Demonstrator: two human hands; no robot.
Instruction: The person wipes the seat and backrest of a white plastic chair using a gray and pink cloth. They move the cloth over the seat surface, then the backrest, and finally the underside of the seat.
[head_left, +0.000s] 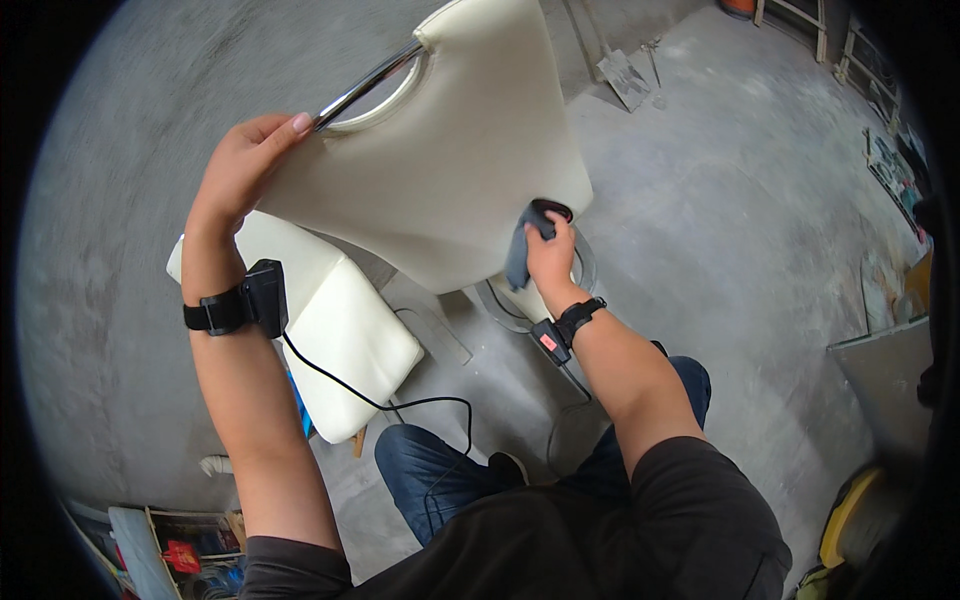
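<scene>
A cream leather-like chair (450, 165) with a curved cut-out in its backrest is tilted in front of me. Across the cut-out runs a chrome bar (371, 82). My left hand (251, 161) grips the backrest's corner, thumb on the bar's near end; its other fingers are mostly hidden behind. In my right hand (553, 251) is a bunched grey cloth (517, 255), held against the lower right of the cream panel. A dark rounded part shows above these fingers; I cannot tell whether it belongs to the cloth. Beneath my left forearm sits another white padded chair (352, 330).
Black wrist devices (266, 300) with trailing cables (435, 399) are strapped to both forearms. A flat-bladed tool (624, 79) leans by the wall. At lower left are boxed items (180, 555); a grey panel (885, 367) and a yellow-rimmed round object (847, 517) stand at right.
</scene>
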